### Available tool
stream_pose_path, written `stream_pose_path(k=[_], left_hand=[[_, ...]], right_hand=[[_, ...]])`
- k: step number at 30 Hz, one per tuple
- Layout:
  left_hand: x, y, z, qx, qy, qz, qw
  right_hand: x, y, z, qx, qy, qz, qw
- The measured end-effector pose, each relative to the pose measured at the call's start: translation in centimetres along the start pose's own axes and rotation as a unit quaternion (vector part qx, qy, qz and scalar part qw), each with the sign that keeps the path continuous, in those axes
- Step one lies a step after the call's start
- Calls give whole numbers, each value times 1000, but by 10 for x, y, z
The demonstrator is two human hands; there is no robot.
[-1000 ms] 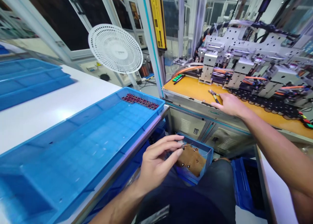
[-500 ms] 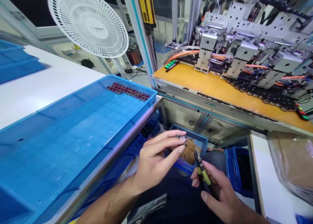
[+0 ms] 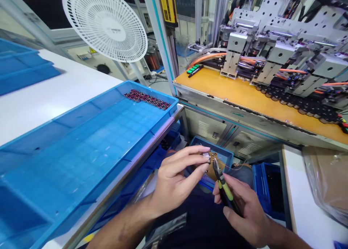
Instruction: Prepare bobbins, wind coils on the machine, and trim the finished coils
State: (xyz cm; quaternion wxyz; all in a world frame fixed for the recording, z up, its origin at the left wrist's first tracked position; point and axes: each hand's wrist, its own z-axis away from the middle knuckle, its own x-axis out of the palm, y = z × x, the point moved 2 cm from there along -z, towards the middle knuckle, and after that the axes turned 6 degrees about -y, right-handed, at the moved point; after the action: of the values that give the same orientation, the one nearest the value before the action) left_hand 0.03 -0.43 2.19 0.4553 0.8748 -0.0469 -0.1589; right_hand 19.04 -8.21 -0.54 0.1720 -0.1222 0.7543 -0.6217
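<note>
Between the thumb and fingers of my left hand (image 3: 181, 176) is a small round metal part (image 3: 206, 156), partly covered by the fingertips. Thin copper-coloured wires (image 3: 231, 166) trail from it to the right. My right hand (image 3: 244, 209) grips yellow-and-black cutting pliers (image 3: 225, 189), whose jaws point up beside the part, at the wires. Whether the jaws touch a wire I cannot make out. Below and behind both hands lies a blue bin (image 3: 230, 157) with brown material and a few small parts inside.
A large blue tray (image 3: 81, 133) on the left table holds several small dark-red parts (image 3: 148, 98) in its far corner. A white fan (image 3: 108, 27) stands behind it. At the right back is a machine (image 3: 280, 53) on an orange bench (image 3: 217, 84). Another blue bin (image 3: 257, 183) stands right.
The pliers have come up and left, closer to the metal part and its wires. My left hand still holds the part. The whole view has shifted slightly.
</note>
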Motion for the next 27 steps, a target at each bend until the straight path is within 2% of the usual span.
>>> stream_pose_path(k=[3, 6, 11, 15, 20, 27], left_hand=[[2, 1, -1, 4, -4, 1, 1000], [3, 1, -2, 2, -13, 5, 1000], [2, -2, -2, 15, -28, 10, 999], [-1, -6, -2, 70, -32, 25, 997], [0, -11, 0, 74, -12, 130, 989], [1, -9, 6, 111, -6, 90, 990]], right_hand=[[2, 2, 0, 0, 25, 31, 999], [3, 3, 1, 29, 50, 54, 997], [-5, -2, 1, 75, 25, -31, 996], [-15, -5, 9, 70, -1, -57, 996], [-18, -14, 17, 54, -28, -46, 997], [-11, -26, 10, 30, -12, -6, 999]])
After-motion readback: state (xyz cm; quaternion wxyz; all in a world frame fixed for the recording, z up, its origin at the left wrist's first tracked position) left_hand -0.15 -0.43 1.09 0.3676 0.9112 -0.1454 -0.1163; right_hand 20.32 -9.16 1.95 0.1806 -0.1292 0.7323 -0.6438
